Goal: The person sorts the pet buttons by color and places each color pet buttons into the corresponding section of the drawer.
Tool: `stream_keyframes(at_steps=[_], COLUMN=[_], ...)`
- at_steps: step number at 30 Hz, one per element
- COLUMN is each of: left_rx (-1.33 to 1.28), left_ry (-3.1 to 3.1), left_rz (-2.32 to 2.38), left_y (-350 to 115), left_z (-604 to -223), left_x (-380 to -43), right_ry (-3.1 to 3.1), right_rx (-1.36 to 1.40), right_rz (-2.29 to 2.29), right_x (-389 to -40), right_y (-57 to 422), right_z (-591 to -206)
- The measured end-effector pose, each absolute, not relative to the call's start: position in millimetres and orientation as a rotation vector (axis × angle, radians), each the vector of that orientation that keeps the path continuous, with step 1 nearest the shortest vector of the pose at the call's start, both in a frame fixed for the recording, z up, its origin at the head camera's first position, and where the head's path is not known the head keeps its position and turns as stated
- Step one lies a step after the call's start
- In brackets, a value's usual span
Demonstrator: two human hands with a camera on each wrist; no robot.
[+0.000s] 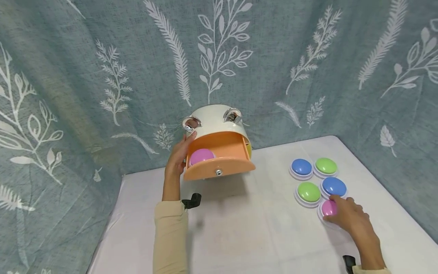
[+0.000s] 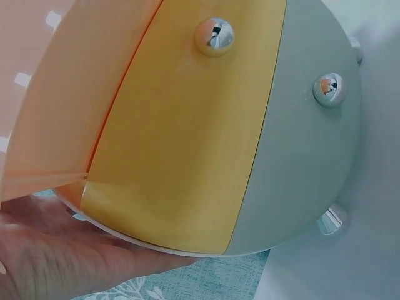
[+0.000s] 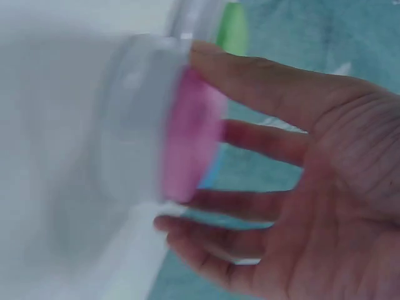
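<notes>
Five buttons (image 1: 309,191) are left on the counter (image 1: 253,236), one is placed in the drawer (image 1: 236,166)
The pink button (image 1: 328,208) is pinched by half-curled fingers of the right hand (image 1: 352,217); two green buttons (image 1: 326,165) and two blue buttons (image 1: 334,186) are grouped beside it; farther off, the white cabinet (image 1: 212,118) is gripped by the left hand (image 1: 176,158), a purple button (image 1: 202,155) kept inside

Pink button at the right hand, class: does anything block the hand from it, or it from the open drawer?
Nothing visible stands between the right hand and the pink button. Toward the open drawer, the nearer green button sits on the straight line, and the drawer's orange front would likely need clearing from above.
</notes>
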State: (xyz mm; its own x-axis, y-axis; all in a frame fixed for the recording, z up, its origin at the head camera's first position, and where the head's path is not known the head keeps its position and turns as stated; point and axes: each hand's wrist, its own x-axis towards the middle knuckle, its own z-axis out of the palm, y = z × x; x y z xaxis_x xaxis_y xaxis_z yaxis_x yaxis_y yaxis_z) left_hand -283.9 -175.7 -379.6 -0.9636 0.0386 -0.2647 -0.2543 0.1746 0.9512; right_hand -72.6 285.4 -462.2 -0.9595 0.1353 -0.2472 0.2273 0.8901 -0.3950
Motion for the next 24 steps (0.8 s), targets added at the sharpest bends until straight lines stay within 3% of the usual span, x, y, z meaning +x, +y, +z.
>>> stream_keyframes(at_steps=[13,24], left_rx=[-0.232,-0.225], left_ry=[2.185,2.198], left_rz=[1.9,1.884], left_y=[-175.2,-175.6], left_z=[-379.1,-378.3], left_x=[-284.5,-285.3], right_ry=[2.892,3.14], right_rx=[0.346,0.252], right_rz=[-0.716,-0.819], right_x=[-69.0,-66.3], right_y=[281.7,274.6], right_z=[-474.3,-444.4])
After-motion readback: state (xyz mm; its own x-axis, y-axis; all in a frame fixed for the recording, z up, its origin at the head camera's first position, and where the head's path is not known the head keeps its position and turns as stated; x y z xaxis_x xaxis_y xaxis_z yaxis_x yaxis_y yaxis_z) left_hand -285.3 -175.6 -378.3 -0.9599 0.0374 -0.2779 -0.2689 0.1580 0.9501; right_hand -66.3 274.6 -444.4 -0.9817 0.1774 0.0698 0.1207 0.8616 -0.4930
